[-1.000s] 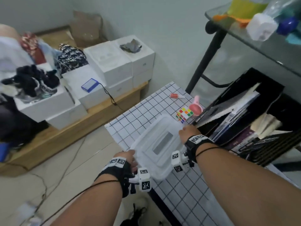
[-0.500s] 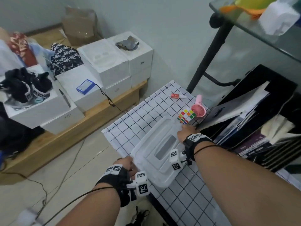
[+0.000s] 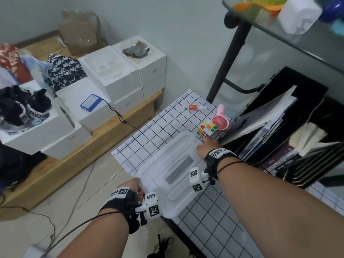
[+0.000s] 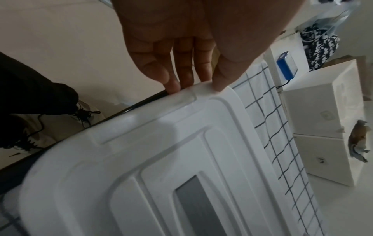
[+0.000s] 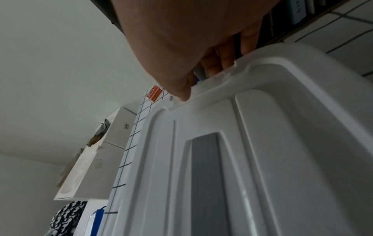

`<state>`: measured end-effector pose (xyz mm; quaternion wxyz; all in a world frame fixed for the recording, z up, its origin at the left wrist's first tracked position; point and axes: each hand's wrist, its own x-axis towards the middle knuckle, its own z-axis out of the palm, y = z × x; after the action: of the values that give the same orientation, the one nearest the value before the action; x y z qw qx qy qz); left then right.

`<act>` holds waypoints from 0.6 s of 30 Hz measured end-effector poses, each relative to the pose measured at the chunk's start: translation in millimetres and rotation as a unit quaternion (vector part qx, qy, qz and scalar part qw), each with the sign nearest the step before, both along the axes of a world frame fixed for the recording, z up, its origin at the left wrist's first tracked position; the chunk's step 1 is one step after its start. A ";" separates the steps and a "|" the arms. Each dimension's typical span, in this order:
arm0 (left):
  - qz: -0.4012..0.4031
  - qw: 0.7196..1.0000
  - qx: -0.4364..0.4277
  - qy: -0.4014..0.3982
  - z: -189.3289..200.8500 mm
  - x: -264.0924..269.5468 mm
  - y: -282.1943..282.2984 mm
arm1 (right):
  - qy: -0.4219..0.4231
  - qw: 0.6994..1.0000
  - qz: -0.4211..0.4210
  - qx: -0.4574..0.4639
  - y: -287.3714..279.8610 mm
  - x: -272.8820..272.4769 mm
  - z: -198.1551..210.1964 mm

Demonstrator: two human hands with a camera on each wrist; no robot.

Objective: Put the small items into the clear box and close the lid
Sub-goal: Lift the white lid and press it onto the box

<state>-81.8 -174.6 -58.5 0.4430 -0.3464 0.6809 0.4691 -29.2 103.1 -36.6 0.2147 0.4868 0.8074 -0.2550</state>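
A clear box under its white lid (image 3: 173,164) lies slantwise on the checkered table (image 3: 158,123), its near end over the table's edge. My left hand (image 3: 134,185) grips the lid's near-left end; the left wrist view shows that hand (image 4: 193,86) with thumb on top of the rim of the lid (image 4: 161,159) and fingertips at its edge. My right hand (image 3: 204,146) holds the far-right end, as the right wrist view shows that hand (image 5: 201,79) with thumb on the lid (image 5: 242,143) and fingers curled behind. Beyond lie a colour cube (image 3: 207,129), a pink hand fan (image 3: 220,121) and an orange glue tube (image 3: 195,107).
A black file holder (image 3: 279,127) full of papers stands right against the table. A black leg (image 3: 229,58) of a glass table rises behind. White boxes (image 3: 121,75) and a blue device (image 3: 90,102) sit on a wooden bench at left. Cables trail on the floor.
The box has shifted slightly toward me and to the left, with both hands still on its ends. The small items have not moved.
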 end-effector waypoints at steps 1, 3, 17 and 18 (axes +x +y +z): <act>-0.015 1.000 -0.006 0.009 1.8 -2.5 -1.1 | 0.014 1.000 -0.003 -0.010 -0.7 1.7 3.7; -0.035 0.999 -0.007 0.021 8.2 -7.0 -0.7 | 0.039 0.999 -0.018 -0.022 -1.1 6.5 10.2; -0.195 0.965 -0.054 0.169 74.8 6.5 61.6 | 0.151 0.973 -0.170 0.023 27.5 115.6 78.7; -0.193 0.964 -0.046 0.177 77.5 10.5 66.2 | 0.154 0.972 -0.177 0.026 28.5 126.0 81.0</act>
<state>-71.3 -108.4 19.0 0.3814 -0.1398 0.8230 0.3971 96.8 131.7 44.4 0.0262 0.5821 0.7383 -0.3398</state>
